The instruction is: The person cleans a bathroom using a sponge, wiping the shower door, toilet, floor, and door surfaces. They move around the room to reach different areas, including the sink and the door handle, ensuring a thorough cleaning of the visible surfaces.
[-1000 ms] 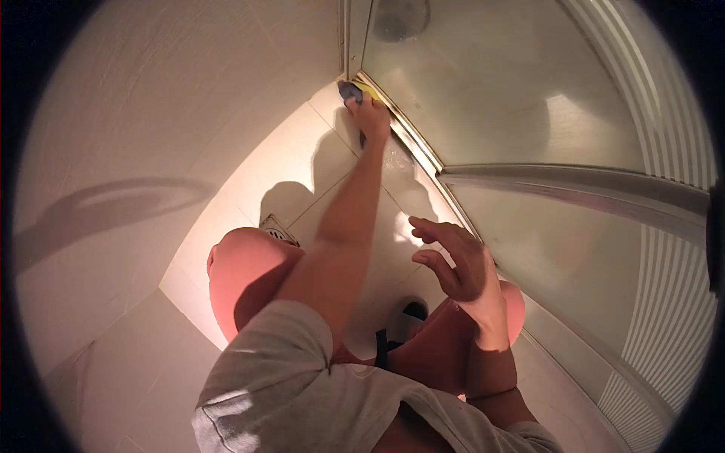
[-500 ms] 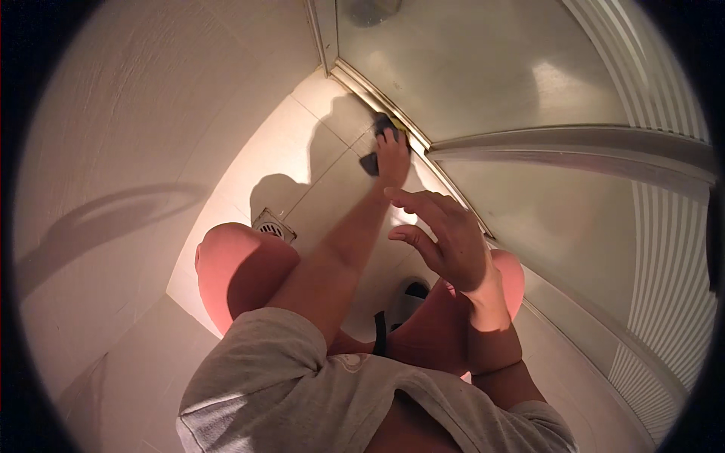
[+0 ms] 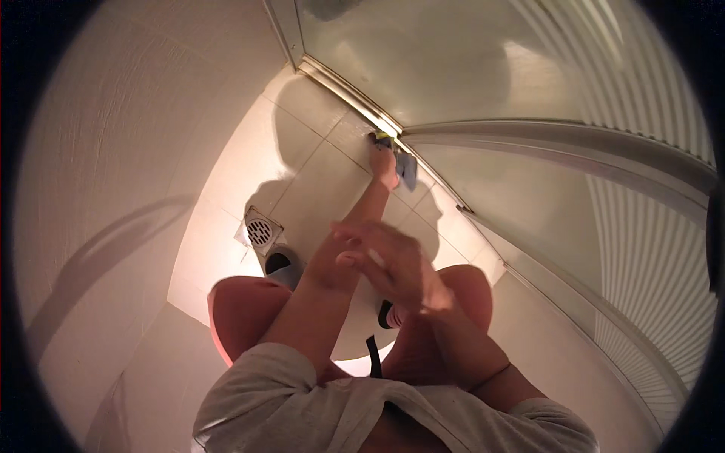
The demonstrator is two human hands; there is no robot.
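Note:
My left hand (image 3: 384, 166) reaches far down to the tiled floor, closed on a grey cloth (image 3: 407, 171). A small yellow patch shows beyond the fingers, and I cannot make out whether it belongs to the cloth. The cloth lies against the metal track (image 3: 351, 94) at the foot of the shower door. Nearer to me, my right hand (image 3: 389, 264) hovers over my left forearm, slightly blurred. Its thumb and fingers are curved and apart, with nothing between them. I cannot tell whether it touches the forearm.
A square floor drain (image 3: 260, 231) sits left of my left arm. Translucent shower panels (image 3: 476, 83) with a metal rail (image 3: 559, 136) rise on the right. A pale wall (image 3: 136, 136) stands on the left. My knees and a grey shoe (image 3: 283, 266) are close below.
My left hand has slid the cloth nearer along the track, and more cloth shows on its right. My right hand has moved left and lower, over the left forearm. The view has shifted slightly.

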